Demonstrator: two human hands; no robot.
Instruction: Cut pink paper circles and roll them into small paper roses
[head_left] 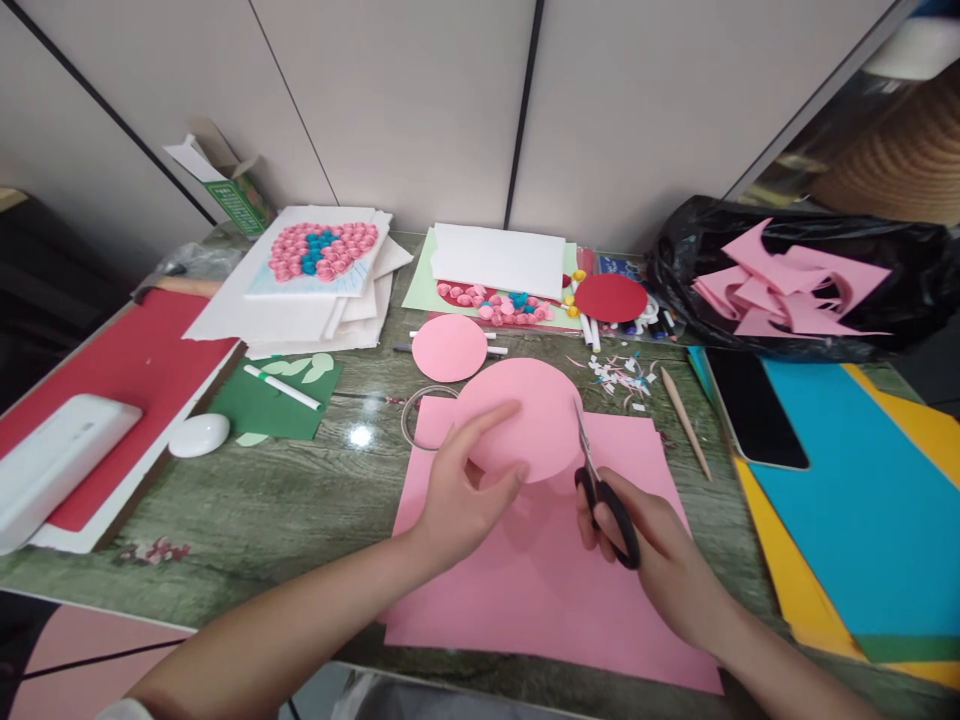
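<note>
Between thumb and fingers, my left hand (469, 490) holds a pink paper circle (536, 420) raised over the pink sheets (547, 600) at the table's front. My right hand (652, 550) is closed round the black handles of a pair of scissors (592, 470). The scissor blades point up and lie at the circle's right edge. A smaller pink circle (450, 347) rests behind my left hand, with a metal ring (412, 425) partly under the pink sheets. Further back at the right lies a red circle (611, 298).
A black bag (675, 270) holds pink scraps (795, 285). On the right are a phone (754, 410), blue paper (855, 500) and a wooden stick (686, 425). Toward the left are a flower picture (319, 250), green paper (292, 405), a white earphone case (199, 436) and a white device (67, 460).
</note>
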